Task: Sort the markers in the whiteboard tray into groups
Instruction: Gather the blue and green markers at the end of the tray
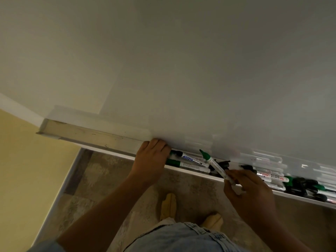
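A long metal whiteboard tray runs from the left to the lower right under the whiteboard. My left hand rests in the tray with its fingers curled over the cap ends of two markers, one black-capped and one green-capped. My right hand pinches the tail of a green-capped marker that tilts up out of the tray. A pile of several black and green markers fills the tray to the right.
The tray's left stretch holds no markers. A yellow wall stands at the left. Below the tray are a patterned floor, my two feet in pale footwear and denim shorts.
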{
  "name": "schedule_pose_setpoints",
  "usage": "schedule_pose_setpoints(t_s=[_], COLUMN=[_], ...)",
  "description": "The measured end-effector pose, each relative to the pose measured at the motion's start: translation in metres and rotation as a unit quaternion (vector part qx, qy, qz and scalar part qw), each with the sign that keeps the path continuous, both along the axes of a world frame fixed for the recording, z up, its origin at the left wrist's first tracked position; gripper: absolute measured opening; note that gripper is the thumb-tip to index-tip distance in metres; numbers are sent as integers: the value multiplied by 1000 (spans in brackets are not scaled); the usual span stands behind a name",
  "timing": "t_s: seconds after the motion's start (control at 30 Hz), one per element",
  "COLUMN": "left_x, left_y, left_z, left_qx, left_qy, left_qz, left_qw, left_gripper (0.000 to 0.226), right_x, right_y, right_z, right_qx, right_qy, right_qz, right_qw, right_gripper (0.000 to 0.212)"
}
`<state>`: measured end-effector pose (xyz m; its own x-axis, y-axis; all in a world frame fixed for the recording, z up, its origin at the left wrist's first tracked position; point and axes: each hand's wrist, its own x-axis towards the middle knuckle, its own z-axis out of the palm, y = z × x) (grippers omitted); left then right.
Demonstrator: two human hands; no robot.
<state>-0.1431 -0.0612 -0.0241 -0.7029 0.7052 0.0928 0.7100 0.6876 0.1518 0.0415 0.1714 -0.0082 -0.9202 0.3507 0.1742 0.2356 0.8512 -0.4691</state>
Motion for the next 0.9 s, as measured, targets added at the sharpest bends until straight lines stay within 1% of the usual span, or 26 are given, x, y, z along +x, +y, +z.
schedule_pose_setpoints(t_s=[0.17,0.3,0.33,0.4,0.47,0.5,0.53,0.57,0.63,0.67,0.7,0.73,0.8,0.83,0.9], left_x=[0,1,2,3,7,10,13,17,23,26,28,30,34,36,40], left_y=[-2,-2,-3,-5,-6,-6,-6,-5,-1,1,2,4,7,9,12], left_z=[16,16,15,14,13,14,15,18,27,31,34,38,48,53,62], left_qx=[120,107,111,146,197,228,268,316,422,463,489,507,529,536,545], left_qy=[-23,-39,-54,-91,-136,-170,-218,-281,-415,-457,-484,-506,-541,-553,-568], left_qz=[68,78,86,111,138,154,176,207,257,269,273,272,267,265,260], left_qw=[990,990,989,979,961,946,922,882,764,710,673,643,597,580,560], left_gripper=[15,16,17,20,23,25,27,27,27,27,26,23,18,18,22], right_x=[2,2,2,2,3,3,4,4,6,7,8,9,10,10,10], right_y=[1,-1,-1,-2,-3,-4,-5,-7,-11,-12,-14,-16,-18,-19,-20], right_z=[2,-1,-1,-1,1,2,4,7,14,18,23,28,38,43,51], right_qx=[0,4,6,5,0,-3,-4,-6,-17,-26,-37,-49,-70,-75,-78], right_qy=[-2,-1,1,3,0,-1,-3,-4,-6,-7,-8,-8,-5,-4,0], right_qz=[-4,-5,-1,0,-3,-5,-4,-3,-4,-6,-8,-9,-7,-5,1], right_qw=[1000,1000,1000,1000,1000,1000,1000,1000,1000,1000,999,999,998,997,997], right_gripper=[32,31,28,26,27,30,31,32,38,41,43,45,46,46,47])
